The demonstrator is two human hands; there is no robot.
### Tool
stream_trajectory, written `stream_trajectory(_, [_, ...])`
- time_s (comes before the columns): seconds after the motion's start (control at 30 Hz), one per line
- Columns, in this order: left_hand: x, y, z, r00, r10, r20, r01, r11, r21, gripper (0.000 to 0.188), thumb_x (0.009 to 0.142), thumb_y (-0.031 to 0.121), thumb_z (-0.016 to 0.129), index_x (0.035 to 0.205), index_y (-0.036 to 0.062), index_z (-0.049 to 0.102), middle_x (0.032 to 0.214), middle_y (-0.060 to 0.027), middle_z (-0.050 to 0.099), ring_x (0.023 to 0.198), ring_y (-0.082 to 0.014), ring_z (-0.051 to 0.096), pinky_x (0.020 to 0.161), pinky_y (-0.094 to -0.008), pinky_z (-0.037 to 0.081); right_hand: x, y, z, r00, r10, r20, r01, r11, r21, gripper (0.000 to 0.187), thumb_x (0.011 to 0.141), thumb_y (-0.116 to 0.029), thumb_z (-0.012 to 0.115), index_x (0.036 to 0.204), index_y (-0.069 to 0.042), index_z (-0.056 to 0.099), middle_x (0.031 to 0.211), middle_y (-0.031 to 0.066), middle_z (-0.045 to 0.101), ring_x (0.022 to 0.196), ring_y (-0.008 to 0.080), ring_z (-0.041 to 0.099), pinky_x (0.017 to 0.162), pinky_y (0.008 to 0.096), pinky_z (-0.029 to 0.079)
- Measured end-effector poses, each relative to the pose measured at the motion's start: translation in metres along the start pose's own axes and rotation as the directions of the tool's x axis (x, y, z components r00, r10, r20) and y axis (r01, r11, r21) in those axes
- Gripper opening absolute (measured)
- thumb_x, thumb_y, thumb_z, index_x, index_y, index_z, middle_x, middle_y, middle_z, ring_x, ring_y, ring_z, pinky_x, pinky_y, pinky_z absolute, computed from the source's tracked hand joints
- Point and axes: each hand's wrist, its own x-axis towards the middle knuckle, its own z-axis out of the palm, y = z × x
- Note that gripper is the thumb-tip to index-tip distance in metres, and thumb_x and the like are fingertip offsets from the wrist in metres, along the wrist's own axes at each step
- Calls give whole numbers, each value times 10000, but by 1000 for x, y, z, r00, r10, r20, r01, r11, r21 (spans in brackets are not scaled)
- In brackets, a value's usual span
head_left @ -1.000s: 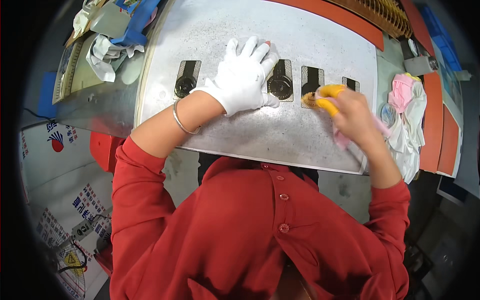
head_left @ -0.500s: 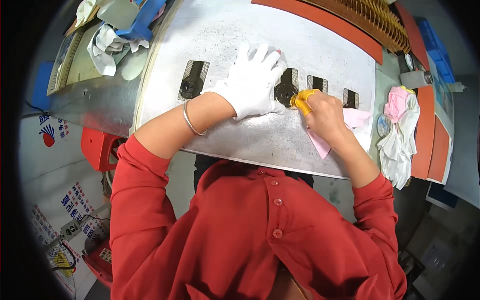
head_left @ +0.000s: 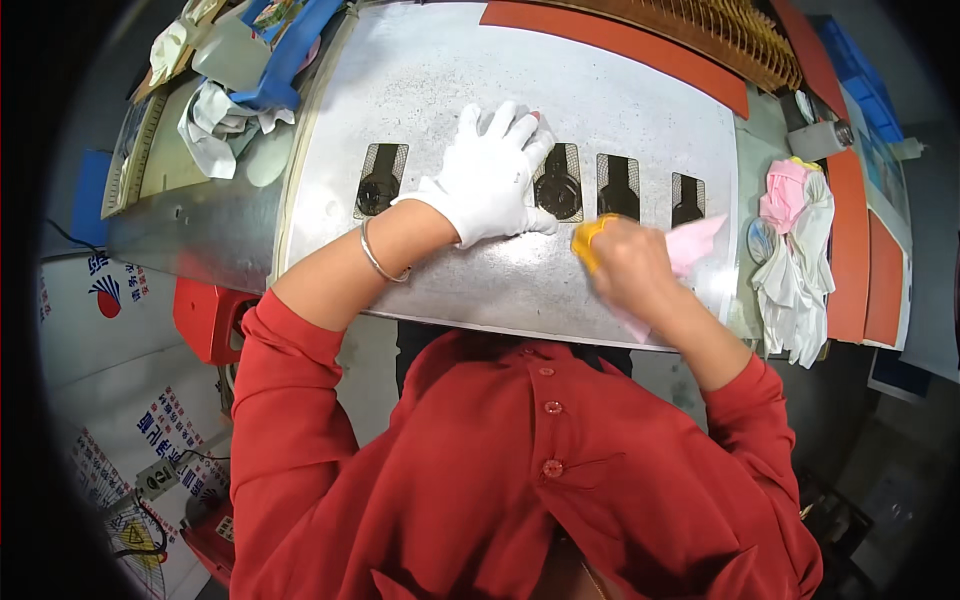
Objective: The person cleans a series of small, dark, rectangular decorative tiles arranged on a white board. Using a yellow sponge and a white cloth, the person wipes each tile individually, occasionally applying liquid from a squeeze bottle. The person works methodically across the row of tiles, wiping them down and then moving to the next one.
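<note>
My left hand [head_left: 490,175], in a white glove, lies flat with spread fingers on a pale metal sheet [head_left: 440,285]. Just right of its fingers is a dark, watch-shaped piece with a meshed border [head_left: 558,190]. A similar dark piece [head_left: 379,185] sits left of that hand, and two more, a dark piece [head_left: 618,190] and a smaller one [head_left: 688,200], lie farther right. My right hand [head_left: 630,262] is closed just below these, yellow covers on its fingertips. From it a pink cloth [head_left: 696,245] sticks out at the right and below the palm.
Orange-red strips [head_left: 620,45] and a brown rack with a toothed edge [head_left: 730,40] border the far side. At right lie crumpled white and pink cloths [head_left: 795,250] beside a bottle [head_left: 820,140]. A blue bin [head_left: 290,60] and a crumpled white cloth [head_left: 212,125] stand at left.
My right hand has come off the dark piece beside the left hand and moved nearer to me and slightly right, with the pink cloth. The left hand stays flat on the sheet.
</note>
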Motion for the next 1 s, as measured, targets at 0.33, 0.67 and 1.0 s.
stream_trajectory(0.33, [26,-11,-39,953,114,282,53,850,-524,696,844,575,405,1321,69,380,1270,-203,455,1137,-358,457,999,-387,334,-82,-15,-76,867,471,161,-398,463,792,47,808,-8,599,845,18,590,680,47,574,586,86,524,529,226,412])
stream_trajectory(0.67, [45,2,-47,874,89,477,301,672,-677,932,756,751,356,1394,75,287,1390,-211,334,1310,-343,282,1055,-398,239,-123,9,-17,751,659,-23,-249,316,916,99,803,21,600,901,23,594,757,21,582,664,69,522,601,204,419])
stream_trajectory(1.0, [47,-2,-55,816,27,578,451,596,-665,710,857,604,392,1376,122,346,1422,-127,319,1314,-251,288,1059,-353,240,-122,10,-15,777,630,-8,-198,256,946,107,800,53,589,905,34,587,752,54,583,631,100,532,576,226,434])
